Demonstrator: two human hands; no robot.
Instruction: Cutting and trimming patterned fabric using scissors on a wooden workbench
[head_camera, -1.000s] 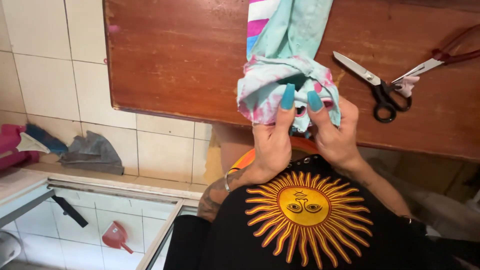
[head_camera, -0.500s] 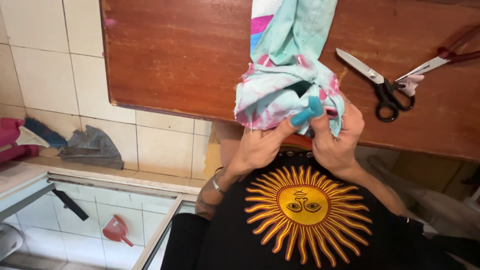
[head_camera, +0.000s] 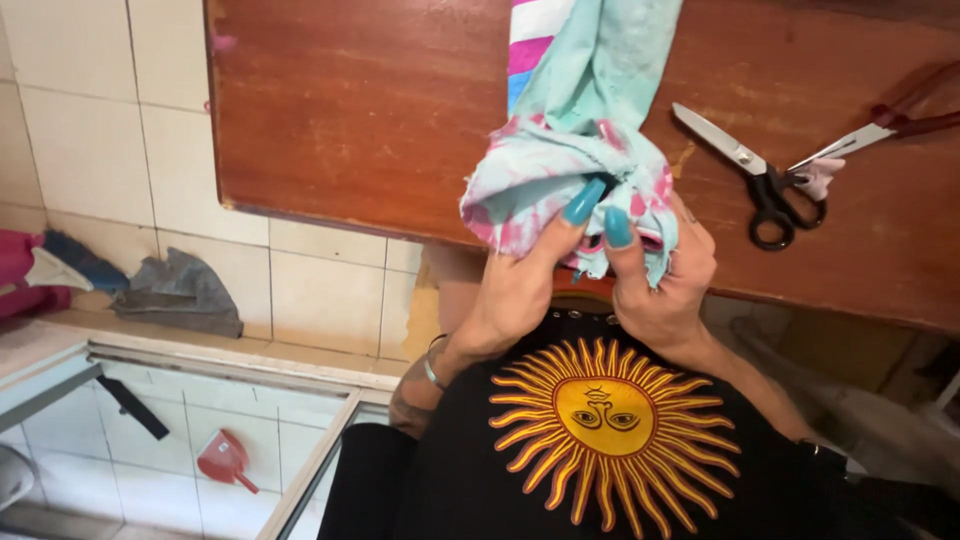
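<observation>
A bunched piece of light teal cloth with pink blotches (head_camera: 560, 165) lies over the near edge of a brown wooden table (head_camera: 360, 110). Its far end runs up past a striped pink, white and blue part. My left hand (head_camera: 520, 290) grips the lower left of the bundle, thumb pressed up into the cloth. My right hand (head_camera: 660, 275) grips the lower right of it, thumb beside the left one. Black-handled scissors (head_camera: 755, 170) lie open on the table just right of the cloth.
A second pair of scissors with dark red handles (head_camera: 880, 125) lies at the table's right. Grey and pink rags (head_camera: 175, 290) sit on a tiled ledge at left. A red scoop (head_camera: 225, 460) lies on the floor below.
Both hands have shifted slightly on the bundle, and the cloth sits a little more bunched between the thumbs. The scissors have not moved.
</observation>
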